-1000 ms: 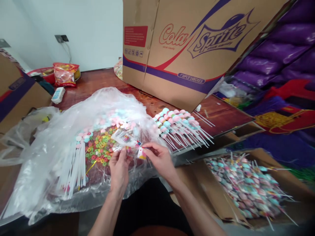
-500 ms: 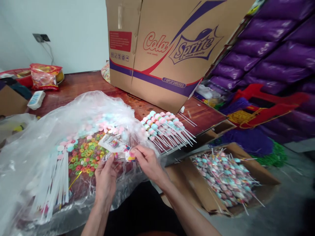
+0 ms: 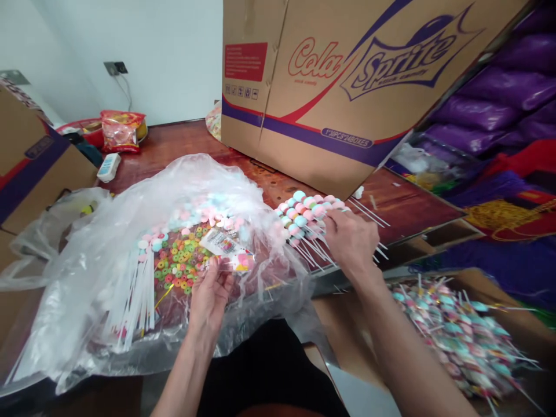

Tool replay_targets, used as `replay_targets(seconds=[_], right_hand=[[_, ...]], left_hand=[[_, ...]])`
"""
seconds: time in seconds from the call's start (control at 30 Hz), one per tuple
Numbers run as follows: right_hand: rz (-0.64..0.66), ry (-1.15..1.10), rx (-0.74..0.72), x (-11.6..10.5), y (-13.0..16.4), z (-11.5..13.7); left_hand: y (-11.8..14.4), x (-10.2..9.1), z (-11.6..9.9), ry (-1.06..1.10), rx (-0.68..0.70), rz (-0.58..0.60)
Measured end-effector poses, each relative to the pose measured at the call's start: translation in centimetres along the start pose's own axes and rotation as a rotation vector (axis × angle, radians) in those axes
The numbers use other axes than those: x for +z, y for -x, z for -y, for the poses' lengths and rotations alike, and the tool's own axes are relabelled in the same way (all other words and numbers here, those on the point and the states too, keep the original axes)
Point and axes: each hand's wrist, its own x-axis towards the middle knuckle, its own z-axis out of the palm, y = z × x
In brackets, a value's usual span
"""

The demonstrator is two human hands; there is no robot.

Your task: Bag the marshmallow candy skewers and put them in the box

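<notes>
My left hand [image 3: 212, 289] pinches a small clear printed plastic bag [image 3: 237, 263] over the plastic sheet. My right hand [image 3: 354, 240] is at the pile of candy skewers [image 3: 299, 217], its fingers closed at the near right side of the pile; the fingertips are partly hidden. Pink, blue and white candies are threaded on white sticks there. Beneath my left hand, loose ring gummies [image 3: 182, 255] in green, yellow and red lie beside more printed bags [image 3: 219, 242]. White sticks [image 3: 136, 295] lie bundled to the left.
Crumpled clear plastic sheeting [image 3: 104, 249] covers part of the brown table [image 3: 182, 139]. A large cardboard carton [image 3: 304, 116] stands behind. Low on the right, an open box holds wrapped candy skewers [image 3: 464, 336]. Purple packages [image 3: 499, 87] are stacked at the far right.
My right hand has left the small bag and moved right to the candy skewers. My left hand still holds the bag. The view has turned left.
</notes>
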Motion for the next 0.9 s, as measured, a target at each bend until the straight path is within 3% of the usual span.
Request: replay_targets(seconds=[0.17,0.27,0.37,0.5,0.67,0.9], right_hand=[[-0.238,-0.515,-0.021,-1.3,3.3,0.8],[-0.173,-0.872,-0.078,-3.3,6.5,2.1],[-0.034,-1.055,-0.175,-4.8,9.6,3.4],[0.020,-1.071,-0.295,-5.2,11.9,3.9],[-0.002,-0.948,-0.409,-4.4,12.5,3.2],[-0.012,-0.696,-0.524,-5.0,12.1,2.5]], left_hand=[[0.2,0.4,-0.6,0.020,-0.012,-0.070],[0.0,0.5,-1.0,0.016,-0.017,-0.092],[0.0,0.8,-1.3,0.021,-0.037,-0.110],[0.1,1.0,-1.5,0.019,-0.031,-0.122],[-0.1,0.5,-1.2,0.004,-0.001,-0.102],[-0.7,-0.8,-0.8,-0.056,0.193,0.073]])
